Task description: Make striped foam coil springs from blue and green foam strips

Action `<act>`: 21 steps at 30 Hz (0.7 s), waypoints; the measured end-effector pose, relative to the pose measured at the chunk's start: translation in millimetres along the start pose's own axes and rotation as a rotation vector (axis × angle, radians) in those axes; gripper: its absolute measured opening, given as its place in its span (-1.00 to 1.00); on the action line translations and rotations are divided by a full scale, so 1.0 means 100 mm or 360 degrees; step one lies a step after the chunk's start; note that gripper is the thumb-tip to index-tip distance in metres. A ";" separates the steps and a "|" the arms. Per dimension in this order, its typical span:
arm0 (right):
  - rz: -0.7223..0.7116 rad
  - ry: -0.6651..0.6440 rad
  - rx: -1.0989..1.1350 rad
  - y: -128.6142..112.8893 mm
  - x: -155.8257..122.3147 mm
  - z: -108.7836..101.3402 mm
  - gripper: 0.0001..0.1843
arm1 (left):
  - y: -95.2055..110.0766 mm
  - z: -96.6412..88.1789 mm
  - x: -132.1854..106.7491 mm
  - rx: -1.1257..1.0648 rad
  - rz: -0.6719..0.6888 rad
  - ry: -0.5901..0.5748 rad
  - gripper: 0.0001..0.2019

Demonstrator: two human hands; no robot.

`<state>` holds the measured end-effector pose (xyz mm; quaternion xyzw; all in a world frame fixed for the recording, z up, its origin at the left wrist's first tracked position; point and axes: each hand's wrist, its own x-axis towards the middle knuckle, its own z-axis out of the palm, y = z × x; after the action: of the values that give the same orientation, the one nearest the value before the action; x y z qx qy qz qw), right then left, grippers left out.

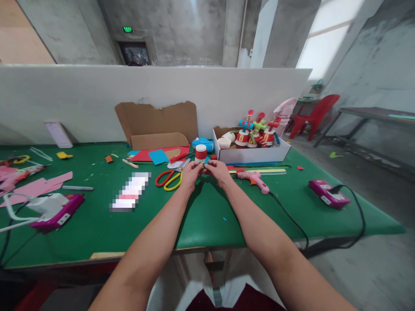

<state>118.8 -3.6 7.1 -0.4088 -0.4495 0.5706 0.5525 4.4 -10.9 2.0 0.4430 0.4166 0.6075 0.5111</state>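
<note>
My left hand (192,173) and my right hand (219,172) meet fingertip to fingertip above the green table, both pinched closed. A small blue strip (206,160) pokes up from the right fingertips. What lies between the left fingers is too small to make out. Just behind the hands stands a red and white paper cup (201,153), upside down. Beside my left hand lie scissors (173,176) with one red and one yellow handle. A pink hot glue gun (254,179) rests to the right of my right hand.
A white box (256,154) holds several paper-cup figures (251,134). Coloured paper sheets (158,157) and a cardboard piece (158,123) are behind. Purple power strips (330,194) sit at both sides. A cord (290,216) trails over the front edge.
</note>
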 end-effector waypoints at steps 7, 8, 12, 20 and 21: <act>0.0007 0.0086 0.0161 -0.06 -0.01 -0.02 -0.70 | 0.04 0.02 -0.02 -0.0048 -0.0186 -0.0017 -0.60; 0.0002 0.0085 0.0179 -0.06 -0.02 -0.02 -0.70 | 0.04 0.03 -0.02 -0.0053 -0.0202 -0.0043 -0.59; 0.0027 0.0064 0.0218 -0.05 -0.02 0.00 -0.70 | 0.05 0.04 -0.04 -0.0077 -0.0219 -0.0098 -0.57; 0.0089 0.0014 0.0254 -0.03 -0.01 0.00 -0.74 | 0.05 0.03 -0.03 -0.0140 -0.0205 -0.0039 -0.56; 0.0078 0.0009 0.0255 -0.03 -0.01 0.00 -0.74 | 0.05 0.03 -0.03 -0.0133 -0.0196 -0.0038 -0.56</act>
<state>119.8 -4.8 10.1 -0.3757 -0.3908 0.6168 0.5706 6.0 -14.7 6.9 0.4019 0.4112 0.5864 0.5706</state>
